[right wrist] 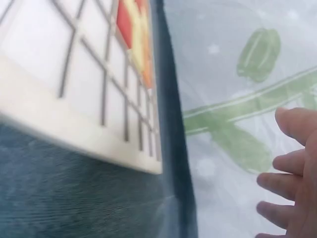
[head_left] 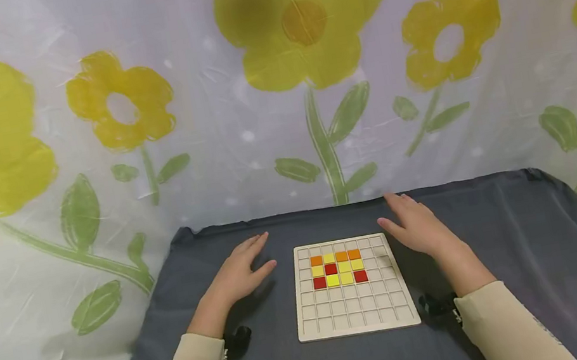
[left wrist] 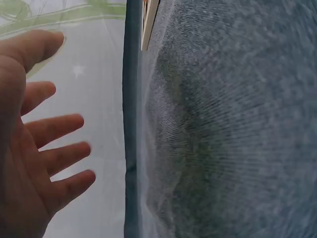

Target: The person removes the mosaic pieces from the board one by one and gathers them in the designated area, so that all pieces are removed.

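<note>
A pale square grid board (head_left: 359, 322) lies flat on the dark cloth. Several coloured square tiles fill cells in three rows of its upper part: orange, yellow and red (head_left: 330, 269). To the left of the board is my left hand (head_left: 238, 275), fingers spread and holding nothing. My right hand (head_left: 417, 225) is beyond the board's upper right corner, its fingers apart and nothing in them. Both hands look raised over the cloth, with shadows beneath. In the right wrist view the board (right wrist: 99, 144) shows close up; the left wrist view catches only its edge (left wrist: 148, 25).
A dark grey cloth (head_left: 520, 242) covers the table. Behind it and at both sides hangs a pale curtain (head_left: 220, 153) with yellow flowers. Dark devices are strapped at the left wrist (head_left: 238, 340) and the right wrist (head_left: 437, 305).
</note>
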`<state>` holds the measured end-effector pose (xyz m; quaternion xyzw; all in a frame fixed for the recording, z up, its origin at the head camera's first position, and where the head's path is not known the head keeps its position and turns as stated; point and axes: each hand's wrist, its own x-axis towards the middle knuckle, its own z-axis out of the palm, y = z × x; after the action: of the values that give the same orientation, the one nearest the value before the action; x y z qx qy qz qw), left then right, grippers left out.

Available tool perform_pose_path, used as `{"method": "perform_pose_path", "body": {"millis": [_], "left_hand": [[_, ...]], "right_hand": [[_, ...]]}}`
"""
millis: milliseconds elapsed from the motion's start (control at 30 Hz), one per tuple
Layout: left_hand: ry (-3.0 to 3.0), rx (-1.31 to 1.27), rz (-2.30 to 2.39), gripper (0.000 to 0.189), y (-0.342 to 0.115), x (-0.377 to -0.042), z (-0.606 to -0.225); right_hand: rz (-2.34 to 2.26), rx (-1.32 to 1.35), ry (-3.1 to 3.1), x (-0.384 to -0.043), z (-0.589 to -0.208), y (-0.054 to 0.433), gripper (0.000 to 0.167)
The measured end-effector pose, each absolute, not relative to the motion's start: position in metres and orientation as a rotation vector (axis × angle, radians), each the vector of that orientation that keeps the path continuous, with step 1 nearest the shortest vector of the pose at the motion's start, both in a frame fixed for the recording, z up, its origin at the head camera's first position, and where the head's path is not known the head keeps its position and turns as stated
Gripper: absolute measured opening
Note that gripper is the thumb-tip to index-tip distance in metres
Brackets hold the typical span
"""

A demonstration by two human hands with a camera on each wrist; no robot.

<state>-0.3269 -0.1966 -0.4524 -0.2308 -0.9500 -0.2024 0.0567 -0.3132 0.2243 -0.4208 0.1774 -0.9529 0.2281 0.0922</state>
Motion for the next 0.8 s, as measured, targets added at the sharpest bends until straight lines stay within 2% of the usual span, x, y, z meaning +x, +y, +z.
{"method": "perform_pose_path", "body": {"millis": [367,567,800], "left_hand": [[-2.93,-0.851,-1.145,0.07,-0.197,-0.323,-0.465],[-2.96,-0.862,-1.226,0.073,-0.193,-0.323,-0.47],[-3.006,-0.914,-1.266,0.075,-0.188,-0.32,-0.466]], "right_hand": [[1.069,0.58,-2.794,-0.299,-0.401,0.206,0.076],[1.305,0.597,-2.782,-0.3,-0.401,0.197,0.076],[1.359,0.59,-2.818,-0.3,-0.404,0.193,0.072]]}}
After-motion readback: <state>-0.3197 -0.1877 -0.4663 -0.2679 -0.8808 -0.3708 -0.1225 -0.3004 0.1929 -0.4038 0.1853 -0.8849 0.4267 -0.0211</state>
